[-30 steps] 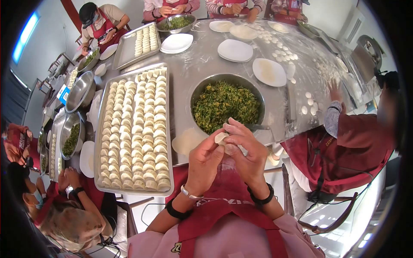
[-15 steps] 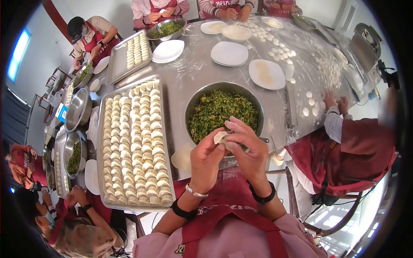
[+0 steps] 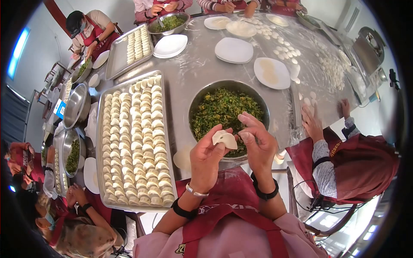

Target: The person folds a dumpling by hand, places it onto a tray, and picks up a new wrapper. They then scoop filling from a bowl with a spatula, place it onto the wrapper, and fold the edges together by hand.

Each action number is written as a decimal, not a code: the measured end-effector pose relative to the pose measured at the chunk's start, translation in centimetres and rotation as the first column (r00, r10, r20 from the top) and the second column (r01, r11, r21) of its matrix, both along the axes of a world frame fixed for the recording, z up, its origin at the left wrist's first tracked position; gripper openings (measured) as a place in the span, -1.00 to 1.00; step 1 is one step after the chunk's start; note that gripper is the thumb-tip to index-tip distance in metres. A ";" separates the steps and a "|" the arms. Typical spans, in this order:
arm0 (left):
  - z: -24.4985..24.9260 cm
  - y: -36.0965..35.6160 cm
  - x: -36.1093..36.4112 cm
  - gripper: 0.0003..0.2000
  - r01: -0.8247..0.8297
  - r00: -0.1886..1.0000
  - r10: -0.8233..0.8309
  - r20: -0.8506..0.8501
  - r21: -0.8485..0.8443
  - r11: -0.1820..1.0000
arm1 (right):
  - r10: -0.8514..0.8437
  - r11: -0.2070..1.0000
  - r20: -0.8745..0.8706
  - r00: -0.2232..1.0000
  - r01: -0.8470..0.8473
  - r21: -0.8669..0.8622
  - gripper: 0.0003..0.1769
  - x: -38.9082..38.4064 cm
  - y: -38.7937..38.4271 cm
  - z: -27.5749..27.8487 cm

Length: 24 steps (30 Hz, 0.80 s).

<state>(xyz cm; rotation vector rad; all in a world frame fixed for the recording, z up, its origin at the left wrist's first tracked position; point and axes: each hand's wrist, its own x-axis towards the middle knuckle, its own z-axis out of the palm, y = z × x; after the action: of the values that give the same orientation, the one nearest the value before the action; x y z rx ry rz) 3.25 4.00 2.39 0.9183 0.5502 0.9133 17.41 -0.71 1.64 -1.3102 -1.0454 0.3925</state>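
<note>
My left hand (image 3: 205,160) pinches a folded dumpling (image 3: 224,139) between thumb and fingers, above the near side of a steel bowl. The pale wrapper is doubled over, with a small dark spot on its face. Just right of it is my right hand (image 3: 260,145), fingers apart and thumb close to the dumpling's edge; nothing shows in its grasp. Chopped green and yellow filling (image 3: 223,109) fills much of the steel bowl (image 3: 266,112) beneath both hands. To the left, a metal tray (image 3: 170,159) carries many rows of folded dumplings (image 3: 135,142).
White plates (image 3: 234,50) and a plate with a wrapper (image 3: 272,73) lie beyond the bowl. Dough pieces (image 3: 329,64) cover the floured table (image 3: 193,51) at far right. At right, a co-worker's hand (image 3: 312,122) rests on the table; other people sit around it.
My right fingers have drawn slightly right, off the dumpling, which now shows more fully in my left hand. The co-worker at right has brought a hand nearer. The view has shifted slightly.
</note>
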 end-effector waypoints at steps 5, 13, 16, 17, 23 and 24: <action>-0.4 0.0 -0.8 -0.57 0.062 0.995 -0.052 -0.080 0.135 0.989 | 0.238 0.971 -0.063 0.969 -0.237 0.023 -0.62 -1.4 0.7 1.4; -0.8 -0.6 -2.4 -0.69 0.141 0.987 -0.127 -0.103 0.137 0.981 | 0.401 0.911 0.019 0.916 -0.401 0.094 -0.72 -1.4 0.9 0.6; -0.7 -0.8 -2.9 -0.72 0.165 0.981 -0.143 -0.130 0.171 0.971 | 0.365 0.920 0.142 0.920 -0.380 0.094 -0.76 -1.6 0.7 0.6; -0.5 -0.8 -3.0 -0.73 0.172 0.979 -0.147 -0.140 0.187 0.967 | 0.349 0.924 0.175 0.920 -0.369 0.096 -0.77 -1.7 0.6 0.6; 0.4 -1.5 -2.8 -0.67 0.074 0.990 -0.062 -0.129 0.089 0.993 | 0.241 0.970 -0.252 0.937 -0.226 0.087 -0.77 -4.5 -0.3 2.6; 0.7 -1.5 -2.8 -0.65 0.078 0.990 -0.066 -0.128 0.097 0.992 | 0.232 0.972 -0.231 0.945 -0.215 0.095 -0.75 -4.7 -0.4 2.5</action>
<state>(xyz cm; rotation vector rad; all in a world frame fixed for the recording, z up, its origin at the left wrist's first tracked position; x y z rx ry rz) 0.41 2.47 3.06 1.0863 0.5772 0.8283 12.72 -1.11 4.10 -1.0556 -0.9950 0.6651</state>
